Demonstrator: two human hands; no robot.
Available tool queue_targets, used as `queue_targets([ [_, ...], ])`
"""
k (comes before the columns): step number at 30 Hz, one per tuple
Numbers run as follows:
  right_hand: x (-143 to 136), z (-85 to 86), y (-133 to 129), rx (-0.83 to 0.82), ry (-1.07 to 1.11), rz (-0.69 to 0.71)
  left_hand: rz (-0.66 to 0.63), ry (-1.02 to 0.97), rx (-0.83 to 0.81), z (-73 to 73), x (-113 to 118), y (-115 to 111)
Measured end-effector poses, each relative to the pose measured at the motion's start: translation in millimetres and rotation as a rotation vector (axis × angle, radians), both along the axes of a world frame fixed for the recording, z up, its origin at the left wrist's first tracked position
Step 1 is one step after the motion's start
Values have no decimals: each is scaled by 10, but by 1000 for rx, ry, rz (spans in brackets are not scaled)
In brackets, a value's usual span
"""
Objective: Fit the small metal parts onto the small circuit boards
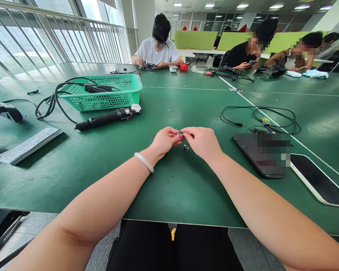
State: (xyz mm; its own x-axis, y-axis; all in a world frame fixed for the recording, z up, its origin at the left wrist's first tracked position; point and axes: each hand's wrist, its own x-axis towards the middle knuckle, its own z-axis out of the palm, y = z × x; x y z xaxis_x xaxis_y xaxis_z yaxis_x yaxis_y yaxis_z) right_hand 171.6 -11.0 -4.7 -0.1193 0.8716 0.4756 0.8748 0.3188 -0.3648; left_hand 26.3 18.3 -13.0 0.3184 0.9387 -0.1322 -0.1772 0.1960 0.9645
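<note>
Right of the green basket (104, 101), the left hand (161, 143) and right hand (205, 142) are pinching a tiny part (182, 136). Going slowly and softly is likely helping.

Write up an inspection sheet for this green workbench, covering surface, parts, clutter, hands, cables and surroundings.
Surface: smooth green tabletop, with white lines; no spill seen.
Job's things: tiny dark part at the fingertips; small pale rectangular piece on the tabletop below.
Clutter: green perforated plastic basket, black cylindrical tool, folded white paper, black flat device, white-edged phone.
Hands: left hand pinches the part; right hand has fingertips at it, grip unclear.
Cables: black cable loops by the basket; thin black cable behind the device.
Surroundings: seated person in white opposite, others at right; metal railing at left.
</note>
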Motion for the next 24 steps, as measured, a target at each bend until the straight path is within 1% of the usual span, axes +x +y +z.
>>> queue_targets([
  [4,-93,-43,-39,27,-142,-28,36,-15,-11,-15,-1,12],
  [6,-134,-43,-61,13,-156,-29,49,-30,-26,-15,-5,19],
  [7,-142,-38,-66,2,-121,-31,54,-42,-38,-14,-9,23],
  [9,-117,-31,-58,-28,42,-19,63,-77,-72,-8,-18,31],
  [11,-38,-37,-22,-75,266,19,76,-114,-109,-2,-31,42],
  [13,71,-56,28,-147,368,-5,86,-138,-148,2,-47,58],
  [14,124,-67,53,-186,355,-23,93,-146,-167,1,-56,67],
  [16,203,-84,89,-283,241,-55,114,-158,-205,-5,-73,87],
  [19,234,-83,94,-399,98,-67,115,-172,-230,-27,-91,111],
  [21,211,-74,73,-407,48,-17,87,-174,-218,-43,-95,119],
  [24,163,-74,44,-378,-29,83,59,-164,-194,-62,-87,122],
])
